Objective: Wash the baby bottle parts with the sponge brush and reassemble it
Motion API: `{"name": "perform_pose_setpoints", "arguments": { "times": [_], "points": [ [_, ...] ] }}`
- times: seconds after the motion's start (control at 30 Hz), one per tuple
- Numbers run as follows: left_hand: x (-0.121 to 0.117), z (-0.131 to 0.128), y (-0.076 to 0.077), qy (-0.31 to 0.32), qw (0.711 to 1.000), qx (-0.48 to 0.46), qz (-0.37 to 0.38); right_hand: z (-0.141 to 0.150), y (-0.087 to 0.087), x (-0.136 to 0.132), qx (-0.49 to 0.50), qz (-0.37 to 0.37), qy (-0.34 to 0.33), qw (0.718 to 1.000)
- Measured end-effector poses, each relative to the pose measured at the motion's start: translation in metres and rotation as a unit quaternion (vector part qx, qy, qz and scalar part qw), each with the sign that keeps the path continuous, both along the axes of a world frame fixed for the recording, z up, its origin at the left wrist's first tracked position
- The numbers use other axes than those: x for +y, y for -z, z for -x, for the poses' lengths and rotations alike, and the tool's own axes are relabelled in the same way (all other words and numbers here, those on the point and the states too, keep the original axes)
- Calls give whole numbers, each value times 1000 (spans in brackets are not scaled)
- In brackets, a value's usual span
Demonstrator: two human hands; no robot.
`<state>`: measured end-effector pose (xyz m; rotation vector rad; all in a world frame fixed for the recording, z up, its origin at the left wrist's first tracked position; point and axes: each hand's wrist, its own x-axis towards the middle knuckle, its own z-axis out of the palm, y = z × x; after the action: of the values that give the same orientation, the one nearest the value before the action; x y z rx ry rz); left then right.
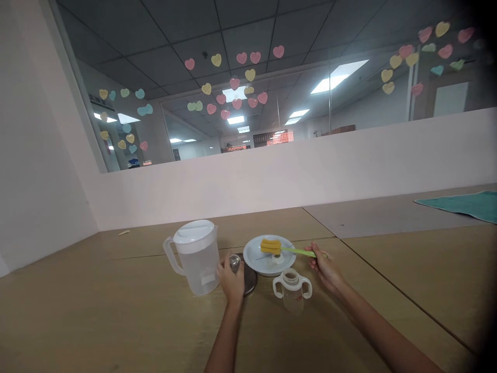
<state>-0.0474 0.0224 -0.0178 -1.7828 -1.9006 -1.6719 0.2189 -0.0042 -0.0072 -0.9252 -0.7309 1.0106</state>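
My right hand [324, 267] is closed round the green handle of a bottle sponge brush [298, 251]. The brush's yellow sponge head is over a pale blue basin [250, 255], where a small white ring-shaped part [277, 258] shows. Fingers of my left hand [232, 282] wrap a small shiny metal thing with a rounded top [235, 262]; its lower part is hidden. Beneath that hand lies a dark round metal plate or tray [250, 280], partly covered. In front of the basin stands a clear baby bottle [292, 295], its top uncovered, with two white handles.
A translucent lidded pitcher [200, 261] stands left of my left hand, its handle pointing left. At the far right lies a teal cloth [466, 204]. A small flat pale piece [123, 232] rests near the back left. Behind the table rises a white wall [248, 184] with a window.
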Motion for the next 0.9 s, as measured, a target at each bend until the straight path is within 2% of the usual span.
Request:
{"name": "perform_pose_setpoints", "arguments": {
  "times": [0.17, 0.4, 0.67, 0.73, 0.83, 0.9],
  "points": [
    [4, -2, 11, 28, 996, 11, 87, -1, 3, 3, -25, -3, 23, 999],
    [1, -2, 10, 10, 992, 106, 74, -5, 0, 2, -172, -26, 84, 981],
    [0, -1, 11, 63, 977, 179, 100, -5, -2, 1, -207, -39, 110, 971],
    [-4, -3, 8, 42, 975, 196, 92, -6, 0, 3, -204, -38, 119, 971],
    [-13, -10, -2, 2, 979, 200, 38, -7, 2, 3, -196, -33, 120, 973],
    [-19, -19, -8, 29, 978, 207, -2, -6, 2, 2, -192, -32, 119, 974]
  ]
}}
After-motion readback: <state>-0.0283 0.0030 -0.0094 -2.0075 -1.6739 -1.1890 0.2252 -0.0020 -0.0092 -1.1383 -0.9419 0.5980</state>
